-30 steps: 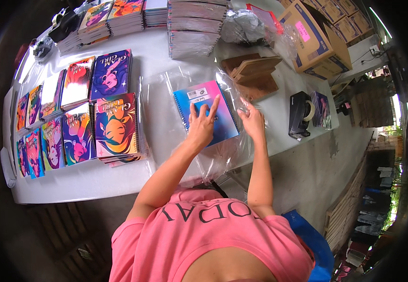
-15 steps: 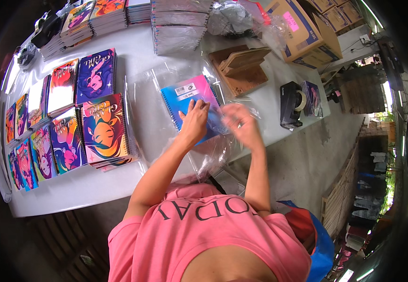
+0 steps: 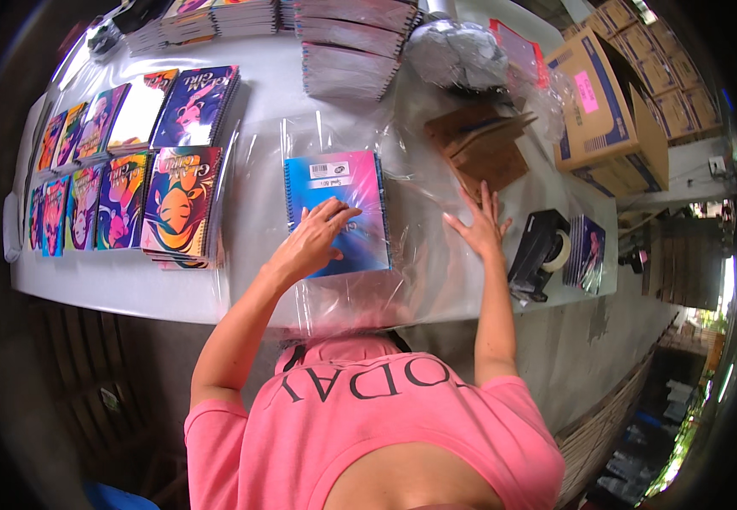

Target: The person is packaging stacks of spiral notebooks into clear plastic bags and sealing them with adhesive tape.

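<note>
Both hands lie flat and open, gripping nothing. Left hand [image 3: 313,240], fingers spread, presses on the lower half of the spiral notebook [image 3: 337,212], a blue and pink book lying closed, spiral binding at 9 o'clock. Right hand [image 3: 477,228], fingers splayed, rests palm down on the clear plastic sheet [image 3: 423,255], at 3 o'clock from the notebook and apart from it.

The notebook sits near the front centre of the white bench [image 3: 258,212], and the sheet spreads around it; whether the sheet passes over or under the book cannot be told. The sheet's near edge hangs over the bench edge at 6 o'clock.

Step in hand, as a judgement: positioning and flattening the book against the film for wrapping. The next move calls for holding the book steady with the left hand while the right draws the film taut without creasing it.

Outward from the notebook:
- At 9 o'clock, rows of colourful notebooks [image 3: 177,200] in low stacks.
- At 12 o'clock, stacked spiral books [image 3: 353,47].
- At 2 o'clock, folded brown cardboard pieces [image 3: 479,144], with a crumpled plastic bundle [image 3: 456,53] beyond.
- At 3 o'clock, a black tape dispenser [image 3: 542,251] holding a tape roll.
- At 2 o'clock, far off, a cardboard box [image 3: 610,106]; its contents are not visible.
</note>
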Demonstrator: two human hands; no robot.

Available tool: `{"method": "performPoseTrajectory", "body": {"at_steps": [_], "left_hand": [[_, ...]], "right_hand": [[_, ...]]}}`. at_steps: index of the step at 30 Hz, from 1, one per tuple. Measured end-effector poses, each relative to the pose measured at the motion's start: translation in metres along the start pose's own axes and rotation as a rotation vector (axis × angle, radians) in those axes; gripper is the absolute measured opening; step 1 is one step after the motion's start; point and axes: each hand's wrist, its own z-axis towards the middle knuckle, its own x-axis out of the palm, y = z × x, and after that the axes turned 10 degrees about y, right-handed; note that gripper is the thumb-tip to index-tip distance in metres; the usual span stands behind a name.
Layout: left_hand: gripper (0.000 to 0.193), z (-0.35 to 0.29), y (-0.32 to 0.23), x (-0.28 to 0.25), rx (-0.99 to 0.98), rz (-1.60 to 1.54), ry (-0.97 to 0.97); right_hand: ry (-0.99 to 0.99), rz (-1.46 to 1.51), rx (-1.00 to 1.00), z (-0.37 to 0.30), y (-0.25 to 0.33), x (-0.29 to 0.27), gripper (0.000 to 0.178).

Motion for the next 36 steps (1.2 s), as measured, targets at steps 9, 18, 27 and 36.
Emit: {"method": "performPoseTrajectory", "body": {"at_steps": [9, 18, 27, 36], "left_hand": [[0.076, -0.001, -0.007, -0.001, 0.006, -0.003, 0.043], [0.072, -0.001, -0.004, -0.002, 0.015, 0.034, 0.075], [0.068, 0.000, 0.000, 0.002, 0.030, 0.069, 0.047], [0.112, -0.015, 0.032, 0.025, -0.256, 0.046, -0.400]], "right_hand": [[-0.026, 0.529, -0.584, 0.053, 0.130, 0.019, 0.058], [0.357, 1.006, -0.623, 0.173, 0.181, 0.002, 0.035], [0.392, 0.266, -1.221, 0.047, 0.207, -0.085, 0.051], [0.413, 0.530, -1.144, 0.050, 0.178, -0.017, 0.015]]}}
